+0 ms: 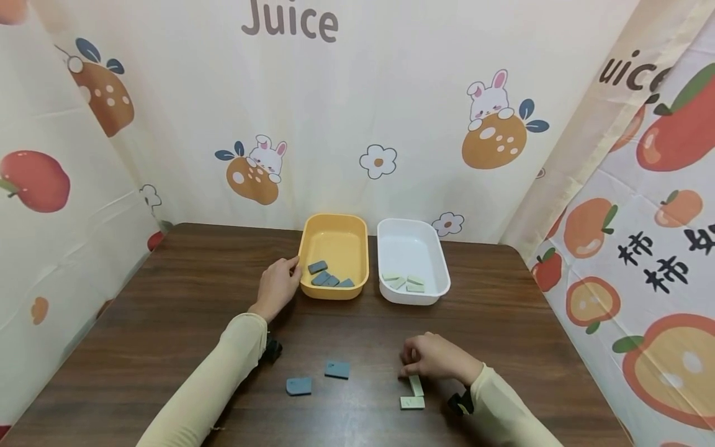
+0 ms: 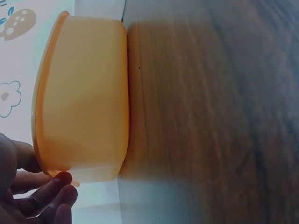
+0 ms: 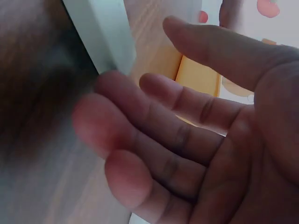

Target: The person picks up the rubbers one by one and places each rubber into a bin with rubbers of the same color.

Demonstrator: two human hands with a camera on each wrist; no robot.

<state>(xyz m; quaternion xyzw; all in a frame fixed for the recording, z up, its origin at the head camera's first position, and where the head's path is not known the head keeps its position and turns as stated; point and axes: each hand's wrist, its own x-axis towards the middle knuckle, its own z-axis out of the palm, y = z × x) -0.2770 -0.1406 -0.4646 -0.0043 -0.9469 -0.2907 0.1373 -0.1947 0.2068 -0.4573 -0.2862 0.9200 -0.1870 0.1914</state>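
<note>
Right Hand Loose Over Pale Green Tile (image 1: 416,387), Left Hand Grips Tray

On the table (image 1: 357,428), a pale green tile lies partly under the right hand (image 1: 436,357), its near end by a second pale green tile (image 1: 412,403). Seen from the head, the knuckles mask the fingertips; the right wrist view reveals the thumb well apart from loosely bent fingers (image 3: 100,119), with nothing pinched. One fingertip sits at the tile's end, though contact cannot be told.

Left of them lie two gray-blue tiles (image 1: 337,370), apart from each other. Beyond, the left hand (image 1: 277,287) grasps the rim of a yellow tray (image 1: 335,293). The left wrist view shows the tray's smooth outer wall and the curled fingers at its corner; only the head view shows the gray-blue pieces (image 1: 318,267) inside. Just beside it, a white tray (image 1: 410,298) holds pale green pieces (image 1: 415,288). A fruit-and-rabbit curtain (image 1: 346,105) hangs behind.
</note>
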